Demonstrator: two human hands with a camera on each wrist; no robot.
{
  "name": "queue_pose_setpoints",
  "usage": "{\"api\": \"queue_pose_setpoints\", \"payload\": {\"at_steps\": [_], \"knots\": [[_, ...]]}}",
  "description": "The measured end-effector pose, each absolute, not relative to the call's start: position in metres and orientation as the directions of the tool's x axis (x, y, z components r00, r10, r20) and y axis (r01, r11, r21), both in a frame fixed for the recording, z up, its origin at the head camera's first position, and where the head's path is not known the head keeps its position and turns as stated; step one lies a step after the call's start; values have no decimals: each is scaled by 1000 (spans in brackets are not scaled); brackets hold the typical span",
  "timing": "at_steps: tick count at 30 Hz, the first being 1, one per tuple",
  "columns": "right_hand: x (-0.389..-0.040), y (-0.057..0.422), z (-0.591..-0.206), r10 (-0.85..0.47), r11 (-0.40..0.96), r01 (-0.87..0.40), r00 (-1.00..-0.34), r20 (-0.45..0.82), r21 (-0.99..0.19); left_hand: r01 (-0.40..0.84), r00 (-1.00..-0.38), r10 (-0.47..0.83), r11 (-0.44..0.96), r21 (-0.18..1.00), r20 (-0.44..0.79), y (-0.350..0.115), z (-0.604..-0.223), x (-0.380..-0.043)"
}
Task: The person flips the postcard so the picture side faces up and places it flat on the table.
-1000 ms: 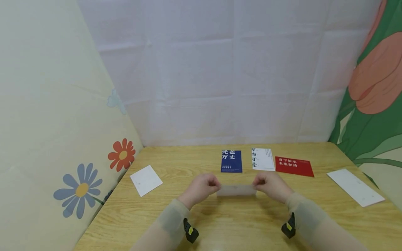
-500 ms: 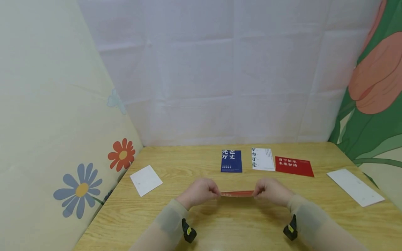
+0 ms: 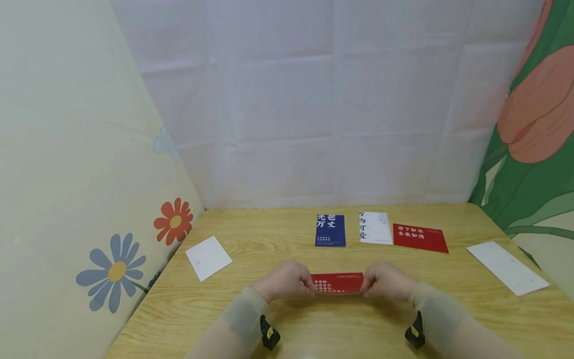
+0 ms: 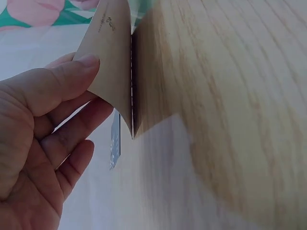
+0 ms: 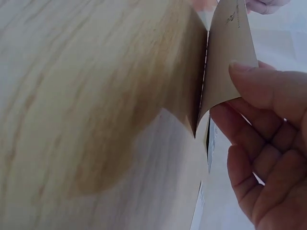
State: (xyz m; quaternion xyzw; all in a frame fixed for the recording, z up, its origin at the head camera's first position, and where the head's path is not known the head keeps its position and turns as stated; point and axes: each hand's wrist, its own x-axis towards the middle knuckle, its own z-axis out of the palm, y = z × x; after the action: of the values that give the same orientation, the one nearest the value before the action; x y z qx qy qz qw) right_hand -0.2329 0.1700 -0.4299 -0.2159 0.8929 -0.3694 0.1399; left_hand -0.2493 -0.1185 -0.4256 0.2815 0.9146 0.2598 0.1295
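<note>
Between both hands is a red card with white lettering, its red face turned up toward the head view. My left hand pinches its left end, the thumb on the pale back. At the other end my right hand pinches it the same way, thumb on the back. In both wrist views the card's pale back curves and its long lower edge meets the tabletop, where it is reflected. Fingers behind the card are partly hidden.
Toward the back lie a blue card, a white lettered card and another red card on the wooden table. A blank-looking white card lies at left, a longer white one at right.
The held card has turned from showing its pale side to showing its red lettered face. Both hands have come slightly lower and nearer. The other cards have not moved.
</note>
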Motion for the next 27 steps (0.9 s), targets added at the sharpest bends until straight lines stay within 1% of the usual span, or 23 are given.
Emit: {"api": "queue_pose_setpoints", "payload": {"at_steps": [5,12,15,19,24,27], "knots": [[-232,169,-436,-524,643,-326,-847,-87,-693,461,-799,589,729,506,-121,-117,-428,-247],[-230,166,-438,-557,669,-385,-826,-86,-636,495,-767,626,716,491,-140,-115,-432,-246],[-230,166,-437,-576,685,-431,-814,-75,-587,515,-759,637,715,473,-136,-115,-433,-244],[-230,166,-438,-618,700,-517,-784,-56,-493,528,-754,643,714,460,-133,-114,-434,-242],[-228,165,-440,-683,674,-631,-731,2,-385,541,-749,650,712,448,-129,-114,-436,-241],[-227,165,-440,-703,661,-662,-711,16,-354,562,-741,660,709,425,-122,-114,-436,-241]]}}
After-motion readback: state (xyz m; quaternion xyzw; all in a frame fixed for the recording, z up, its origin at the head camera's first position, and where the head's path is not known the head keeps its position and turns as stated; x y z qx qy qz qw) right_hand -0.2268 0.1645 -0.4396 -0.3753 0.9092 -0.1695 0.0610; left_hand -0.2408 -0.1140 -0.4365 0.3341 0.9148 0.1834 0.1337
